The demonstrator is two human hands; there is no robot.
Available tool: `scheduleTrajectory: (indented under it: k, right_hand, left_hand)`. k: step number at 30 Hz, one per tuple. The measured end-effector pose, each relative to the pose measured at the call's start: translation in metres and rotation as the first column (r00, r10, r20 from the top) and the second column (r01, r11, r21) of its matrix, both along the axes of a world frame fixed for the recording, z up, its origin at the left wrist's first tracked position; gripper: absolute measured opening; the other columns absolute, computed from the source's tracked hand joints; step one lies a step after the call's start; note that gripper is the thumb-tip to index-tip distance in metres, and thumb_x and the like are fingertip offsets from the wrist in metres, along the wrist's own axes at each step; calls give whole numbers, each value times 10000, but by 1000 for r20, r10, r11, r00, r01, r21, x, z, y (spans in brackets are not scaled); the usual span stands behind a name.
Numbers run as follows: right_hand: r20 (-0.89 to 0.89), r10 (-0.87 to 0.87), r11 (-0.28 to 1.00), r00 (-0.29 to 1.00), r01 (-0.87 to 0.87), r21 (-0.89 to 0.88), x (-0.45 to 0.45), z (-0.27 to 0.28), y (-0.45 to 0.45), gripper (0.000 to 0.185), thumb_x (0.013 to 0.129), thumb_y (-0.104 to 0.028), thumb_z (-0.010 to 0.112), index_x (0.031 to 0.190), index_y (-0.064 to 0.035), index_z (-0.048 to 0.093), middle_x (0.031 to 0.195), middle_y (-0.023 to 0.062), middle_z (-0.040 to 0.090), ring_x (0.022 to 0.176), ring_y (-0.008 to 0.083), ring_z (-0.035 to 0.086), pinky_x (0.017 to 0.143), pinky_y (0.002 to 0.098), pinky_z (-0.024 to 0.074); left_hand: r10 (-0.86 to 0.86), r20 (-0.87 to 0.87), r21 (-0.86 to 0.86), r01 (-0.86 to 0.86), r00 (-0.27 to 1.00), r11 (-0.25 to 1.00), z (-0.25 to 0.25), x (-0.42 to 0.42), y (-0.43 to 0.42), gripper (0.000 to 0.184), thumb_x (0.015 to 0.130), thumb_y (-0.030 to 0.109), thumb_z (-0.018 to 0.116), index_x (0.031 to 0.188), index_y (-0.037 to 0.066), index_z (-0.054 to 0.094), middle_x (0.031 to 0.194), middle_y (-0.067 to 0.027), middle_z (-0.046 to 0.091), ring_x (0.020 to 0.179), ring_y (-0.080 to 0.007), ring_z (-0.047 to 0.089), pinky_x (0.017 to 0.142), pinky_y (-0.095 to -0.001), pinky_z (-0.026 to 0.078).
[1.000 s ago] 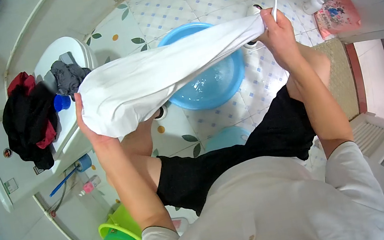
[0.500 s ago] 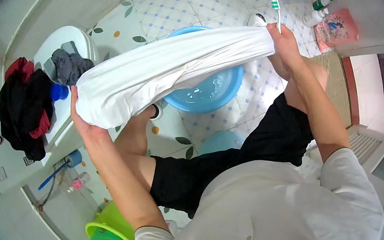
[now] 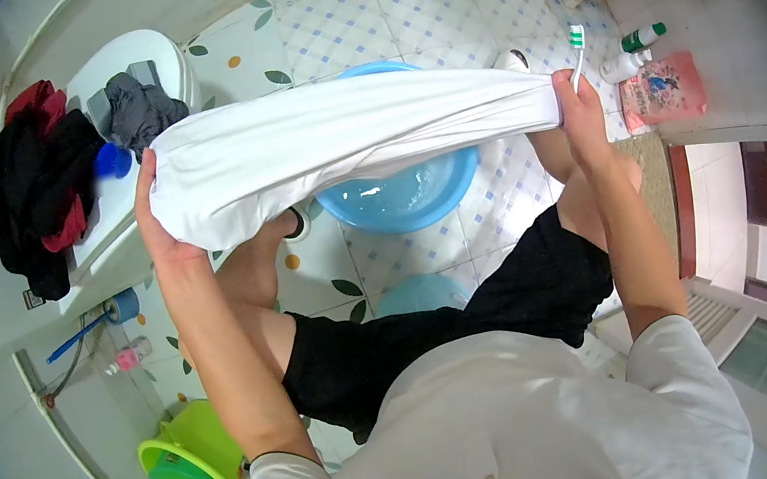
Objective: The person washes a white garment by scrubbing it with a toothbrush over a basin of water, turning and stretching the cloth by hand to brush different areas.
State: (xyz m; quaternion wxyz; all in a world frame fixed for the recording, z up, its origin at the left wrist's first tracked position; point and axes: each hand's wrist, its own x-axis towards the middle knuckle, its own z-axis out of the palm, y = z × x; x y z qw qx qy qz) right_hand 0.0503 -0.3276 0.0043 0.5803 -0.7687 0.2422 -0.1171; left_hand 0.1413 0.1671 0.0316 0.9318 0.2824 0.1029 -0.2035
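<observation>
A white cloth garment [image 3: 346, 139] is stretched sideways between my two hands, its exact kind unclear. My left hand [image 3: 166, 225] grips its wide left end, thumb on top and fingers partly hidden under the cloth. At the narrower right end, my right hand [image 3: 583, 117] is closed on the garment's edge. A white toothbrush with green-striped bristles [image 3: 578, 48] is also in that hand, head pointing up. Below the garment stands a blue basin [image 3: 405, 216] with water in it; the cloth hides its middle.
Black and red clothes [image 3: 32, 202] lie on a white appliance at left, beside a grey cloth [image 3: 141, 110] and a blue cap [image 3: 113, 161]. A pale blue basin [image 3: 423, 292] sits near my legs. Bottles [image 3: 642, 38] and a pink bag [image 3: 663, 89] stand right; a green tub [image 3: 213, 430] lower left.
The garment is pulled straighter, with fewer folds on its front. My right hand and the toothbrush have moved slightly right and down. The whole view has shifted a little.
</observation>
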Motion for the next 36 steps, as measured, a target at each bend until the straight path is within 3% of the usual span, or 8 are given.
scheduleTrajectory:
  k: [3, 11, 13, 18, 25, 31, 35, 36]
  right_hand:
    - [28, -10, 997, 1000, 8, 79, -4, -4, 7, 210, 972, -245, 525, 940, -50, 596, 761, -31, 543, 694, 53, 456, 600, 220, 386]
    - [83, -52, 954, 995, 25, 298, -20, -16, 25, 192, 978, -278, 524, 920, -100, 567, 703, -66, 469, 581, 34, 397, 515, 191, 329]
    - [-22, 56, 973, 998, -50, 227, -31, -32, 27, 194, 977, -289, 526, 918, -107, 556, 700, -67, 449, 560, 33, 389, 494, 196, 322]
    - [-148, 103, 969, 984, -65, 240, -59, -64, 65, 218, 968, -312, 534, 927, -100, 559, 722, -42, 493, 553, 43, 411, 475, 206, 337]
    - [-302, 227, 926, 926, -109, 361, -82, -127, 115, 256, 968, -315, 518, 987, -72, 594, 797, -1, 542, 630, 109, 489, 534, 246, 425]
    - [-461, 440, 796, 771, -98, 597, -92, -160, 153, 360, 945, -354, 522, 1076, -31, 609, 912, 71, 569, 760, 184, 552, 596, 315, 493]
    - [-477, 415, 863, 775, -170, 475, -81, -163, 159, 382, 948, -346, 510, 1147, -38, 617, 951, 82, 606, 816, 219, 579, 658, 357, 503]
    - [-439, 406, 908, 802, -299, 294, -74, -166, 159, 395, 948, -346, 507, 1172, -39, 613, 966, 91, 624, 844, 231, 587, 709, 368, 495]
  left_hand:
    - [101, -8, 48, -100, 995, 994, 3, -2, -3, 424, 914, 310, 567, 1170, -27, 588, 1161, -167, 637, 1057, -306, 617, 970, -421, 458]
    - [120, 29, 35, -121, 992, 992, 6, -2, -3, 410, 905, 292, 569, 1165, -24, 593, 1149, -159, 644, 1052, -295, 619, 963, -407, 463]
    - [128, 46, 55, -130, 991, 990, 7, -3, -3, 405, 905, 286, 563, 1169, -21, 591, 1154, -157, 642, 1056, -293, 618, 964, -407, 464]
    - [168, 130, 17, -171, 977, 985, 17, -14, -9, 448, 923, 308, 489, 1240, -2, 552, 1193, -156, 620, 1088, -305, 597, 983, -427, 446]
    - [95, 258, 52, -112, 962, 992, 11, -22, -10, 526, 886, 355, 469, 1278, 8, 524, 1236, -163, 592, 1110, -329, 578, 988, -459, 437]
    - [-8, 256, -5, 9, 967, 1000, 5, -27, -17, 611, 855, 384, 501, 1326, -4, 471, 1278, -190, 556, 1132, -352, 561, 994, -486, 430]
    - [-115, 289, -30, 129, 950, 991, -3, -30, -19, 663, 820, 374, 548, 1340, -25, 444, 1294, -217, 535, 1153, -358, 549, 1016, -485, 414]
    - [-121, 285, -29, 135, 951, 990, -3, -31, -22, 663, 820, 374, 548, 1340, -25, 444, 1294, -217, 535, 1153, -358, 549, 1016, -485, 414]
